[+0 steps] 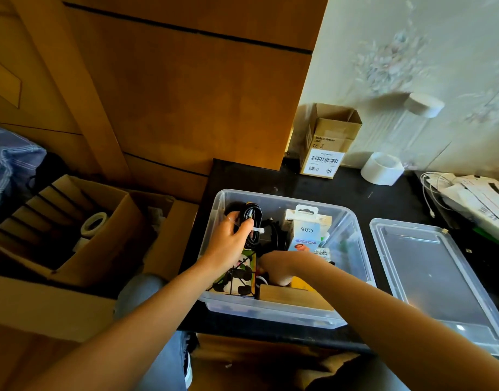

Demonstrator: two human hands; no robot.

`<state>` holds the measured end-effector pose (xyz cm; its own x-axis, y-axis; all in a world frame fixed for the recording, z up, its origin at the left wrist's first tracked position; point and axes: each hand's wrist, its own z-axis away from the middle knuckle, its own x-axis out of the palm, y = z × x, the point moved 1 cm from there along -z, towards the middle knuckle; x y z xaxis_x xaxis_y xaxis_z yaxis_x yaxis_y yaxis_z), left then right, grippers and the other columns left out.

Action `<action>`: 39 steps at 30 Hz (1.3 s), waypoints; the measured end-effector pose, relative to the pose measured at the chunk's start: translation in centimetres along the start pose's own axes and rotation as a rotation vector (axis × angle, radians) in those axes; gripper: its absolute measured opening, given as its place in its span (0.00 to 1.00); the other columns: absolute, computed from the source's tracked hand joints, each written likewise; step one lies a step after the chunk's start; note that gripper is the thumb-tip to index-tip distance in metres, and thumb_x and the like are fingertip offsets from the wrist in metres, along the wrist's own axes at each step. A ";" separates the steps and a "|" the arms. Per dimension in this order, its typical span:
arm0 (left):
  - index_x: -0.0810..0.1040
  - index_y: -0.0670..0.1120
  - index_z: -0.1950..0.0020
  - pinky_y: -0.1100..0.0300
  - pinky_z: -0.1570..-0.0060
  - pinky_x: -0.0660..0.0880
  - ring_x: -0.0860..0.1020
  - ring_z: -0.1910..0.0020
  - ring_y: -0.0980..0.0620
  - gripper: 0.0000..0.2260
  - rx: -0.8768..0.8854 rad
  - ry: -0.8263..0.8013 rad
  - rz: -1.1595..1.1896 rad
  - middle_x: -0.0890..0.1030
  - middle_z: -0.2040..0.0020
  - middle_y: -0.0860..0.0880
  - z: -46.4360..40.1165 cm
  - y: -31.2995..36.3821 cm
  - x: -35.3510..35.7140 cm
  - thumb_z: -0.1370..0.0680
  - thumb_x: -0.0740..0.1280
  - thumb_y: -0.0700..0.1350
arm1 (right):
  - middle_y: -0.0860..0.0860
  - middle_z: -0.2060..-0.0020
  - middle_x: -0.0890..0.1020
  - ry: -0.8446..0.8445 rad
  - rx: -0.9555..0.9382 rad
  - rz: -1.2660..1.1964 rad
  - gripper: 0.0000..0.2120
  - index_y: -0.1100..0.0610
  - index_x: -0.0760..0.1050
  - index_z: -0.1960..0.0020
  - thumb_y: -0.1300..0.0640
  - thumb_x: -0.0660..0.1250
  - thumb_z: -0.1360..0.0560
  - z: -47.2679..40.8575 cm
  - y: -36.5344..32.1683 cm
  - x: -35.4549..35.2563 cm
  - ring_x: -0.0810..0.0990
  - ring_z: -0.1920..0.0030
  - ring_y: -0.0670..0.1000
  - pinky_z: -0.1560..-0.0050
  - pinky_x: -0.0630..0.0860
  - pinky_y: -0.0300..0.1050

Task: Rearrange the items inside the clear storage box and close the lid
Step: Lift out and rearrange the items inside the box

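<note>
The clear storage box stands open on a black table. My left hand grips a coiled black cable bound with a white tie, held at the box's far left. My right hand reaches down into the box's near middle; its fingers are hidden among the items. Inside the box are a blue-and-white packet, a green-edged pack with black parts and a wooden block. The clear lid lies flat on the table to the right of the box.
A small cardboard carton and a white tape roll stand at the table's back by the wall. White cables and papers lie at the far right. Open cardboard boxes sit on the floor to the left.
</note>
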<state>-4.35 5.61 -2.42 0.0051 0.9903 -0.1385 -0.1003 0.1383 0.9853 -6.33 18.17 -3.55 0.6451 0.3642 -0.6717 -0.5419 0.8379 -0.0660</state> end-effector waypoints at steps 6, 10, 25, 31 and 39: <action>0.72 0.58 0.48 0.73 0.62 0.70 0.76 0.53 0.62 0.04 -0.015 -0.001 -0.008 0.78 0.52 0.56 -0.1 0.1 0.0 0.19 0.60 0.49 | 0.57 0.55 0.75 0.005 0.016 0.079 0.12 0.65 0.71 0.45 0.69 0.65 0.28 -1.3 0.2 0.0 0.72 0.56 0.55 0.56 0.70 0.45; 0.75 0.53 0.45 0.68 0.56 0.72 0.77 0.50 0.56 0.06 -0.012 -0.003 -0.015 0.80 0.50 0.50 -0.1 0.0 0.0 0.19 0.60 0.48 | 0.60 0.52 0.73 -0.065 0.052 0.070 0.20 0.65 0.69 0.36 0.69 0.64 0.28 -2.1 0.3 -0.1 0.75 0.57 0.55 0.55 0.71 0.46; 0.75 0.53 0.42 0.63 0.52 0.72 0.77 0.49 0.55 0.08 -0.008 -0.014 -0.080 0.79 0.49 0.51 -0.2 -0.3 0.1 0.19 0.60 0.49 | 0.59 0.40 0.76 -0.117 -0.079 -0.095 0.31 0.57 0.61 0.28 0.62 0.68 0.28 -0.7 2.3 -0.8 0.75 0.41 0.57 0.47 0.71 0.45; 0.74 0.52 0.40 0.60 0.48 0.71 0.76 0.46 0.55 0.10 -0.015 -0.016 -0.095 0.78 0.47 0.52 -0.2 -0.2 0.1 0.19 0.59 0.50 | 0.53 0.35 0.72 -0.022 -0.169 -0.245 0.30 0.53 0.64 0.30 0.60 0.69 0.29 2.0 3.0 -1.4 0.70 0.37 0.55 0.39 0.70 0.48; 0.73 0.56 0.46 0.69 0.57 0.70 0.75 0.53 0.63 0.05 0.002 -0.042 -0.205 0.79 0.51 0.55 0.0 -0.3 0.1 0.20 0.60 0.51 | 0.53 0.39 0.75 0.038 -0.116 -0.215 0.25 0.50 0.69 0.34 0.66 0.65 0.27 5.9 6.8 0.5 0.73 0.40 0.55 0.46 0.69 0.41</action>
<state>-4.36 5.63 -2.74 0.0669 0.9409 -0.3320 -0.0906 0.3371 0.9371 -6.52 26.48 0.07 0.7326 0.1651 -0.6603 -0.4542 0.8411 -0.2936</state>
